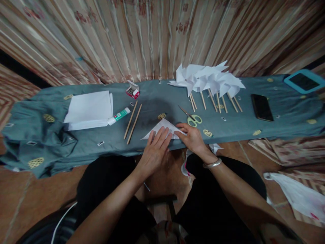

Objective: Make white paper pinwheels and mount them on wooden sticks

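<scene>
A white sheet folded into a triangle (162, 127) lies at the near edge of a grey-green cloth (152, 98) on the floor. My left hand (154, 149) lies flat on the triangle's lower edge with its fingers spread. My right hand (193, 137) presses the triangle's right corner with its fingertips; a metal bangle is on that wrist. Green-handled scissors (191, 118) lie just beyond my right hand. Two wooden sticks (132, 121) rest to the left of the triangle.
A stack of white paper (88, 109) and a glue tube (119, 116) lie at the left. A small pin box (132, 90) sits behind the sticks. Several paper pinwheels on sticks (208, 83), a black phone (262, 107) and a blue-cased tablet (304, 81) lie at the right.
</scene>
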The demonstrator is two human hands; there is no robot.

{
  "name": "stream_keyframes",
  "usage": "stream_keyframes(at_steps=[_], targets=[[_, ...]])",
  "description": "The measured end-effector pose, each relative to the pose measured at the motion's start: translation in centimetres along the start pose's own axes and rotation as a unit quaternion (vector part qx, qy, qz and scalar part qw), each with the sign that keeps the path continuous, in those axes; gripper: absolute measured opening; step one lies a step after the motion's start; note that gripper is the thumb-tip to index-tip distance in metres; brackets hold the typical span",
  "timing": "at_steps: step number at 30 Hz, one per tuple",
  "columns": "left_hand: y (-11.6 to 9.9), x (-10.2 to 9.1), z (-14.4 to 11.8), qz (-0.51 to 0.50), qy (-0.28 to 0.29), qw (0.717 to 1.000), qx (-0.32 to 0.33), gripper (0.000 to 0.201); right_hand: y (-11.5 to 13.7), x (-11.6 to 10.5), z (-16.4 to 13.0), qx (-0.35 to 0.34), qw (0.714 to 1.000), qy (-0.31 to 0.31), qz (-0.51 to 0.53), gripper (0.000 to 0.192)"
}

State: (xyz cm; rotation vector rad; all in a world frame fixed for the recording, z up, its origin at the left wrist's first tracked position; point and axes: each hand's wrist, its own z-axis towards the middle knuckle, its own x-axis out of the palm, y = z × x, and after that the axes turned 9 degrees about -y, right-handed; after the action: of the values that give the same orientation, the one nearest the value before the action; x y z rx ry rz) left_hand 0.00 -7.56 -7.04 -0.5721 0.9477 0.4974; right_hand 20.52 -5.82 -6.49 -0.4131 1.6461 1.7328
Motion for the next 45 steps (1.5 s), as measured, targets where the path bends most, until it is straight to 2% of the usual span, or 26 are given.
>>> stream_keyframes(at_steps=[4, 9, 15, 30, 37, 40, 45], targets=[[-0.4, 0.9, -0.4, 0.016, 0.039, 0.999, -0.015, 0.06, 0.0, 0.2, 0.2, 0.003, 1.0, -0.01, -0.009, 0.025], [-0.1, 0.7, -0.3, 0.023, 0.059, 0.998, -0.028, 0.063, -0.2, 0.3, 0.4, 0.001, 1.0, -0.014, -0.014, 0.025], [-0.1, 0.7, -0.2, 0.02, 0.067, 0.997, -0.036, 0.065, -0.2, 0.2, 0.5, -0.024, 0.999, -0.014, -0.018, 0.024], [-0.2, 0.8, -0.3, 0.025, 0.074, 0.996, -0.047, 0.067, 0.2, 0.6, 1.0, -0.036, 0.997, -0.013, -0.069, 0.022], [-0.1, 1.1, -0.5, 0.035, 0.08, 0.995, -0.045, 0.067, 0.6, 0.6, 0.8, -0.064, 0.988, -0.014, -0.138, 0.028], [-0.2, 1.1, -0.5, 0.039, 0.082, 0.995, -0.043, 0.068, 0.4, 0.5, 0.5, -0.103, 0.981, -0.022, -0.162, 0.032], [-0.2, 1.1, -0.5, 0.043, 0.083, 0.995, -0.042, 0.068, 0.6, 0.9, -0.8, -0.233, 0.953, -0.065, -0.184, 0.039]])
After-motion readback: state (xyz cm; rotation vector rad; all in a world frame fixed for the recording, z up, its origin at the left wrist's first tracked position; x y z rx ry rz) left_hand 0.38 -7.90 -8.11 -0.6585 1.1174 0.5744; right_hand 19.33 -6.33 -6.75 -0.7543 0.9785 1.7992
